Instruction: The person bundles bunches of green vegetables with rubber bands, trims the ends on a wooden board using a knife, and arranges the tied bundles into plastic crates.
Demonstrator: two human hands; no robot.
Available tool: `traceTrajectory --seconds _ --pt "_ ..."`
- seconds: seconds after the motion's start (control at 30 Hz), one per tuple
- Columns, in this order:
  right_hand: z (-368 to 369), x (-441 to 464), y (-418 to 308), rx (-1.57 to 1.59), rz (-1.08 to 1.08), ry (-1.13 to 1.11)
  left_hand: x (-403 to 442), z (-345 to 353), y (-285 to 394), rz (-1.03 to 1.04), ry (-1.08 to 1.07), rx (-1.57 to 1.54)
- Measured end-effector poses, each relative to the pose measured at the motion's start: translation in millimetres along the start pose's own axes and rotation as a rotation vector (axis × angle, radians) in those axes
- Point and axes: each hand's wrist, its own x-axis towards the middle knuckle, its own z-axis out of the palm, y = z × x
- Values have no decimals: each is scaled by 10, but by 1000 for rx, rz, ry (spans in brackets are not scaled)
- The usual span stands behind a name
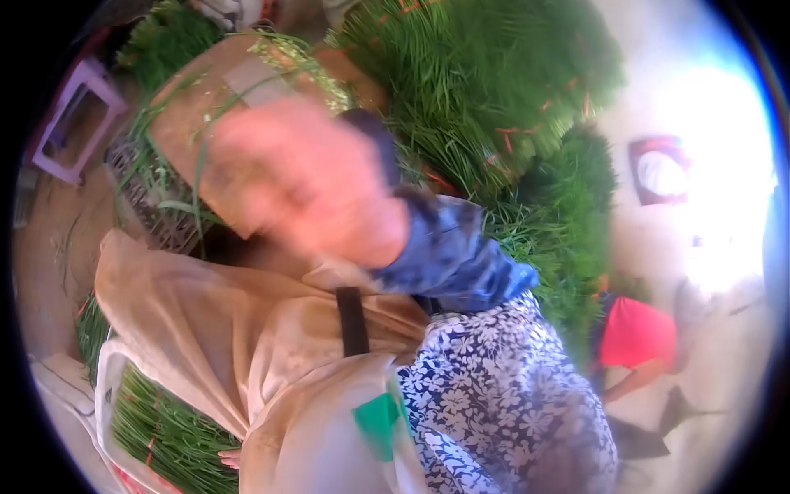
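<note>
Smeared by motion, my right hand [304,181] passes over a wooden block [185,99], its blue-patterned sleeve coming in from the right. Its fingers cannot be made out, nor whether anything is in them. At lower left, a few fingertips, seemingly of my left hand [230,459], show at the apron's edge against long thin greens [169,424] like garlic chives in a white-rimmed basket [103,387]. The rest of that hand is hidden. Loose green leaves [197,156] and pale cut bits [300,70] lie on the block. My stained beige apron [280,354] covers the lower middle.
Large piles of greens [485,74], bundled with orange ties, fill the top and right of the block. A pinkish stool [70,123] stands at far left, near a crate [144,193]. Another person in a red top [638,333] is at right, below a dark red object [661,170].
</note>
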Motion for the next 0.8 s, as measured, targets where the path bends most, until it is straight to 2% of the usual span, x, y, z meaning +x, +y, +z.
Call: traceTrajectory --seconds 0.1,0.13,0.23,0.27,0.33,0.4,0.47,0.5,0.53,0.57,0.63,0.67,0.73,0.77,0.8 --pt "-673 -794 821 -131 380 101 -24 -89 -92 -9 -9 45" --pt "-861 -1119 1220 -196 612 57 14 -92 -92 -12 -13 61" --pt "-1416 -2484 2652 -524 872 -86 55 -109 -94 -47 -24 123" --pt "-1661 -2887 2968 -699 836 -178 51 -127 -93 -72 -26 140" --pt "-2044 -3298 3131 -904 1149 -381 92 -160 -124 -104 -37 166" --pt "-2391 -3632 3306 -1060 1348 -488 135 -192 -131 -131 -46 193" --pt "-2720 -3865 3344 -1138 1427 -572 143 -296 -256 -166 -46 219" --pt "-2979 -4140 3529 -1208 1392 -590 147 -308 -239 -189 -44 234" --pt "-3046 -4157 3485 -1238 1461 -444 153 -360 -254 -208 -49 242" --pt "-3175 -4409 3603 -1328 1428 -412 150 -410 -243 -220 -53 260" --pt "-3424 -4454 3619 -1252 1450 -310 175 -472 -219 -241 -57 283" --pt "-3436 -4446 3467 -1315 1332 -239 161 -547 -288 -249 -58 291" --pt "-3728 -4747 3633 -1204 1107 -115 168 -614 -262 -273 -58 310" --pt "-3759 -4876 3666 -1197 1122 -123 177 -665 -254 -282 -62 323" --pt "-3710 -4752 3608 -1088 1245 -168 235 -775 -273 -272 -56 344"
